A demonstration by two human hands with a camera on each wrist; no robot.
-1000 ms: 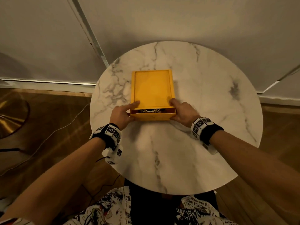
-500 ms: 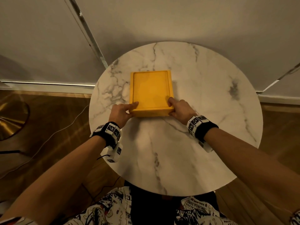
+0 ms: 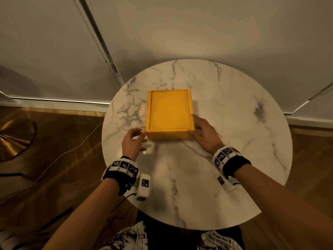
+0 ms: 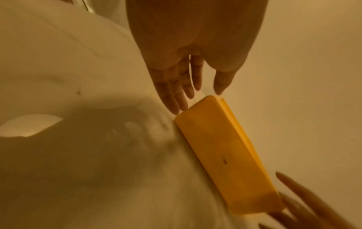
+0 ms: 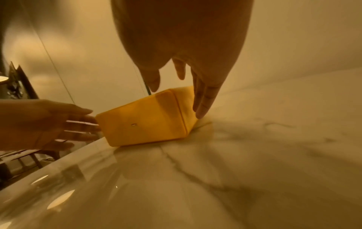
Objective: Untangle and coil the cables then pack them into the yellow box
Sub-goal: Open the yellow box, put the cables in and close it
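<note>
A yellow box (image 3: pixel 170 114) sits fully closed on a round marble table (image 3: pixel 234 159), the dark gap that showed coiled cable at its near edge a second ago now gone. Half a second back both hands gripped the box's near corners; now the left hand (image 3: pixel 133 142) has let go, its fingers (image 4: pixel 176 96) straight and spread just off the near-left corner, touching nothing as far as the blurred left-wrist view allows. The right hand (image 3: pixel 204 135) is likewise released, its fingers (image 5: pixel 203 100) extended down along the right wall of the box, their tips at or just above the tabletop; whether they still brush the wall is hard to tell.

No cables are visible outside the box, which suggests that packing is done and the task is at or near its end. Beyond the left fingers, off the table's edge, a thin pale cord (image 3: pixel 59 157) trails across the wooden floor (image 3: pixel 54 141), apparently no part of the job. Nothing lies between either hand and the box.
</note>
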